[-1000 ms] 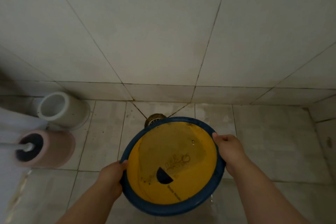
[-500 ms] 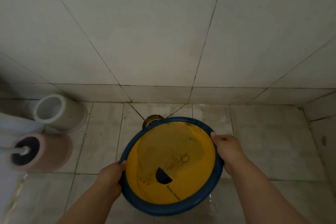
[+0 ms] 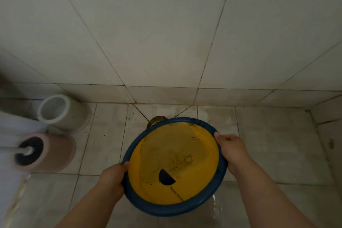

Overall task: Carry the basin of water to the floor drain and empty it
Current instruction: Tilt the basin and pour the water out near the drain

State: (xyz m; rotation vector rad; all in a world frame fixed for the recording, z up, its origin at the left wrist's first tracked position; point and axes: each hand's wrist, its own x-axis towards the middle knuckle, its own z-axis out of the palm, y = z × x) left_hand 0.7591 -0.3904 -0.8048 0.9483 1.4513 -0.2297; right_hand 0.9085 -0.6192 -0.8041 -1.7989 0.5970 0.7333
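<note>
- The wall [image 3: 166, 24] takes up the whole far half of the view, big pale tiles with dark grout lines, a bit grubby near the bottom row.
- Below it is the floor [image 3: 277, 144], smaller pale tiles, and it looks wet and shiny near the bottom edge just right of the basin.
- The basin [image 3: 174, 207] is the main thing: yellow inside, dark blue rim, held up in the air over the floor at centre. It's tipped a little, right side higher. There's shallow water in it with a couple of bubbles, plus a faint flower print and a dark half-circle mark on the bottom.
- Over on the left there's a pink brush holder [image 3: 61, 152] with a white-handled brush [image 3: 24, 151] stuck in it, and just beyond it a white holder [image 3: 64, 113] that's open on top. Both sit on the floor, well apart from the basin.
- Left hand [image 3: 112, 177] is clamped on the near-left rim, thumb hooked over the blue edge, fingers wrapped underneath where I can't see them.
- Right hand [image 3: 231, 150] is gripping the right rim the same way, thumb on top of the edge, fingers curled around the outside.
- The floor drain [image 3: 156, 120] is small, round and brownish, peeking out just past the far rim of the basin, where the diagonal grout lines meet. Most of it is hidden behind the rim.
</note>
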